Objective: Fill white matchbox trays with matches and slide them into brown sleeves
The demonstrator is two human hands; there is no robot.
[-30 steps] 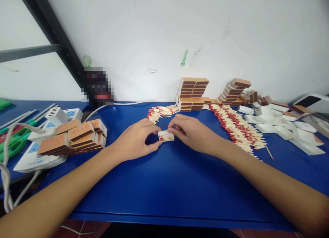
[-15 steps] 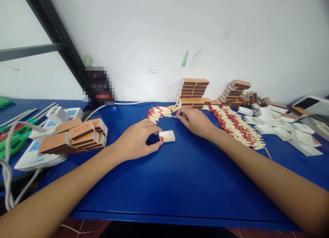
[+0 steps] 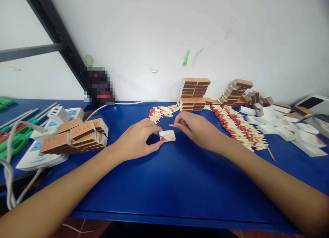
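Between the thumb and fingers of my left hand [image 3: 140, 138] is the end of a small white matchbox tray [image 3: 171, 132], which lies on the blue table. Several matches with red heads rest inside it, heads toward my left hand. My right hand [image 3: 191, 126] pinches a match [image 3: 171, 125] just above and behind the tray, its red head pointing left. Behind both hands lies a small loose pile of matches [image 3: 161, 112]. To the right of my right hand spreads a larger bed of matches [image 3: 235, 126].
Stacked matchboxes [image 3: 194, 90] stand against the wall, with a leaning stack [image 3: 238, 90] farther right. White empty trays [image 3: 285, 125] are heaped at the right. More matchboxes [image 3: 77, 137] sit on a power strip [image 3: 41, 159] at the left, near green-handled tools [image 3: 17, 142].
My right hand has come away from the small match pile toward me, bringing a match close to the tray. My left hand stays on the tray.
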